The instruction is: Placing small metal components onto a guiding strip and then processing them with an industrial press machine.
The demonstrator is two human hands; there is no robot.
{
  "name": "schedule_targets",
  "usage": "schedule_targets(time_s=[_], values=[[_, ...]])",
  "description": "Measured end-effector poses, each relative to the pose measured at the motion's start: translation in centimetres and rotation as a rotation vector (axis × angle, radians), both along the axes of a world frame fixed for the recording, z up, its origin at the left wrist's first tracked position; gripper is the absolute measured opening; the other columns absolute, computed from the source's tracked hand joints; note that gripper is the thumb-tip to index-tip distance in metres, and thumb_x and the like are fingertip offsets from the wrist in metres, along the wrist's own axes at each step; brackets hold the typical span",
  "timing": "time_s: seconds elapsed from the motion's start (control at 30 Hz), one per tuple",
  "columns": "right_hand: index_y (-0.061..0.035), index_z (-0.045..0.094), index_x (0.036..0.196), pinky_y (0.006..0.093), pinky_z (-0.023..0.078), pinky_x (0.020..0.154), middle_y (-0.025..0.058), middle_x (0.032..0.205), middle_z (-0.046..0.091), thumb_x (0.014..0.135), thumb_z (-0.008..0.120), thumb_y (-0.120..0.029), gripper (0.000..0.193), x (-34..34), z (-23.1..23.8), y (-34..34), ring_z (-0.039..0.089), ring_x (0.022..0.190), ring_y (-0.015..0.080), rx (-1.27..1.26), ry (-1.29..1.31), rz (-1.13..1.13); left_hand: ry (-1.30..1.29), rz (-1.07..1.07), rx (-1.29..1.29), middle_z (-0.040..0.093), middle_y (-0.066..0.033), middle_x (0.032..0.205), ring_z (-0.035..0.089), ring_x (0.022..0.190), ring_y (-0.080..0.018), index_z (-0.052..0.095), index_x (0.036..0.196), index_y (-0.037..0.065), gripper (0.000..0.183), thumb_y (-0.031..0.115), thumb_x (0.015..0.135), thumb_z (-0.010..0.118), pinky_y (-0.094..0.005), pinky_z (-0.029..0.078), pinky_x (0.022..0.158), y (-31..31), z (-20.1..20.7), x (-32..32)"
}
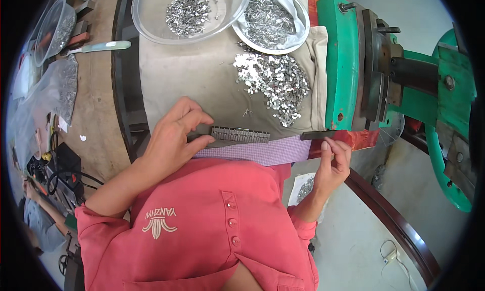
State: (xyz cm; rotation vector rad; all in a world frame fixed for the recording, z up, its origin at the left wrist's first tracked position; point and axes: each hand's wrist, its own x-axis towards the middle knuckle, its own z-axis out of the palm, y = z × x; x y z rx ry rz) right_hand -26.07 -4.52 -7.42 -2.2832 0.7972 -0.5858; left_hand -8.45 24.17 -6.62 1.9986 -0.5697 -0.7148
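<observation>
My left hand (174, 131) is at the left end of a dark slotted metal rack (240, 135), thumb and forefinger closed about its two edges. Thin upright metal pieces stand in a row along the rack. Between the thumb and fingertips of my right hand (334, 165) is the end of a narrow dark flat metal bar (312, 135), which points left toward the rack without touching it. Under both lies a strip of purple woven cloth (283, 152). Beyond the rack, a loose pile of small shiny metal pieces (275, 83) spreads over the beige cloth (177, 73).
A clear plastic bowl (143, 18) and a white bowl (305, 30), both with small metal parts, stand at the back. On the right is a green machine (339, 63). A handled tool (103, 47) lies on the wooden bench (98, 88). Another person's arm (48, 207) shows far left.
</observation>
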Motion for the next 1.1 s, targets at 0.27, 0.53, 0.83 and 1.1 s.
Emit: schedule_targets(time_s=[0.27, 0.53, 0.83, 1.1], values=[[-0.0027, 0.074, 0.109, 0.0321, 0.048, 0.089, 0.0109, 0.117, 0.061, 0.078, 0.082, -0.006, 0.032, 0.0, -0.9, -1.6, 0.059, 0.104, 0.022, -0.113, 0.154, 0.131, -0.081, -0.04, -0.032, 0.056, -0.0074, 0.1, 0.059, 0.087, -0.0194, 0.069, 0.096, 0.001, 0.025, -0.002, 0.074, 0.081, -0.0272, 0.047, 0.07, 0.6, -1.1, -0.4], [-0.0035, 0.075, 0.111, 0.0263, 0.05, 0.077, 0.0068, 0.111, 0.059, 0.076, 0.082, 0.001, 0.035, -0.2, -0.4, -4.1, 0.06, 0.093, 0.0152, 0.149, 0.226, 0.158, -0.23, -0.024, -0.113, 0.056, -0.0079, 0.095, 0.06, 0.078, -0.0249, 0.065, 0.09, 0.0, 0.021, 0.001, 0.075, 0.08, -0.0345, 0.047, 0.066, 0.8, -1.8, -1.2], [-0.0037, 0.076, 0.11, 0.0253, 0.051, 0.075, 0.0063, 0.106, 0.06, 0.077, 0.081, 0.002, 0.034, -0.7, -0.4, -4.5, 0.061, 0.089, 0.0137, 0.098, 0.224, 0.206, -0.163, -0.024, -0.118, 0.058, -0.0084, 0.096, 0.061, 0.078, -0.0247, 0.065, 0.092, 0.0, 0.022, -0.001, 0.076, 0.079, -0.0334, 0.048, 0.066, 0.6, -1.6, -1.0], [-0.004, 0.076, 0.108, 0.0264, 0.054, 0.071, 0.0077, 0.103, 0.063, 0.076, 0.081, 0.003, 0.033, -1.1, -0.5, -4.0, 0.064, 0.086, 0.0154, 0.072, 0.21, 0.192, -0.124, -0.017, -0.126, 0.058, -0.0094, 0.096, 0.062, 0.08, -0.023, 0.064, 0.094, -0.001, 0.023, -0.004, 0.076, 0.078, -0.0307, 0.051, 0.068, 0.6, -1.3, -0.9]])
